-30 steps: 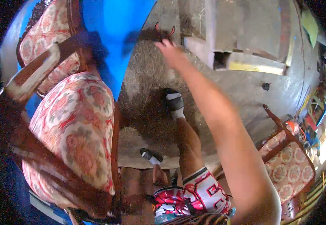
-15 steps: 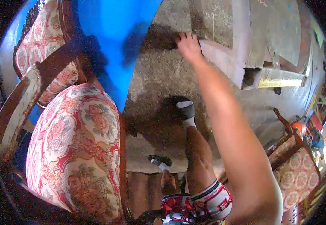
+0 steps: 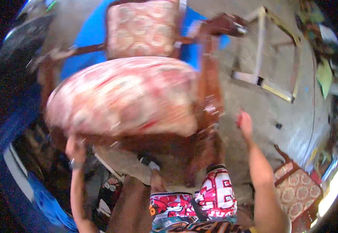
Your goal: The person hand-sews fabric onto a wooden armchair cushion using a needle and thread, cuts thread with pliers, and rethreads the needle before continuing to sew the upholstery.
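A dark wooden armchair with a rounded, flower-patterned seat cushion [image 3: 126, 97] and a padded back [image 3: 141, 29] stands right in front of me, blurred by motion. My left hand [image 3: 75, 150] is at the lower left front edge of the seat, its fingers closed around the wooden rail. To the right of the chair's brown armrest [image 3: 208, 81], my right hand [image 3: 245, 123] hangs in the air over the floor, apart from the chair. Motion smears its fingers, and nothing can be made out in them.
A blue sheet [image 3: 85, 42] lies behind the armchair. At the far right, a bare rectangular frame [image 3: 260, 46] rests on the grey concrete floor [image 3: 289, 128]. Another flower-patterned chair [image 3: 297, 192] is at the lower right, and blue material [image 3: 46, 202] lies at the lower left.
My view has swung left, bringing the armchair to the centre. My right hand has left the pale frame, now farther off. My left hand has come into view at the seat edge.
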Motion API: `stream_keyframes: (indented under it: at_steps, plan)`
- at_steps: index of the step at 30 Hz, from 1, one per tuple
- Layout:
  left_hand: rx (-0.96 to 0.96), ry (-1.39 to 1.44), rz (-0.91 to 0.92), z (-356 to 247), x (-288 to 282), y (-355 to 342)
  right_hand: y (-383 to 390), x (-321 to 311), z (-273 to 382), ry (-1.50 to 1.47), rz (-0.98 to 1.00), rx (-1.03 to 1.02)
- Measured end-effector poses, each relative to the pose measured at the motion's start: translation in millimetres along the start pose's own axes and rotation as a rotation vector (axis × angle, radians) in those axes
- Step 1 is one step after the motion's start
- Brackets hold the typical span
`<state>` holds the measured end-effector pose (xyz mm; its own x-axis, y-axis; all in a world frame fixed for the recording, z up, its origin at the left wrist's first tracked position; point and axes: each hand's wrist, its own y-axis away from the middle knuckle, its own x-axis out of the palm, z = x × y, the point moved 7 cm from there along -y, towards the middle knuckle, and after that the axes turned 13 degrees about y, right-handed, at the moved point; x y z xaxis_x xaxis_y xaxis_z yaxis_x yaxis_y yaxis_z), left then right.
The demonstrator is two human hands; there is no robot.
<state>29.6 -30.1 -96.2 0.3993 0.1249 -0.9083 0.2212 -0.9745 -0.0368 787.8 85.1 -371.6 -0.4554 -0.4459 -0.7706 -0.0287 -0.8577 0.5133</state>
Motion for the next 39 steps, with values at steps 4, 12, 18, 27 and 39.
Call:
stream_keyframes:
  at_steps: [4, 12, 18, 27, 39]
  plan:
    - [0.153, -0.109, -0.022, -27, -28, 26, 173, -94, 103, -0.587, -0.144, 0.353]
    - [0.406, 0.071, -0.002, 2, -40, 11, 329, -56, 341, -0.714, -0.14, 0.15]
    - [0.5, 0.076, 0.105, 17, -35, 5, 334, 37, 463, -0.444, 0.043, 0.001]
    - [0.89, 0.008, 0.341, 20, -55, -31, 264, 38, 616, -0.112, 0.074, -0.422]
    - [1.265, 0.407, 0.444, 23, -46, -46, 221, 44, 656, -0.036, 0.608, -0.049]
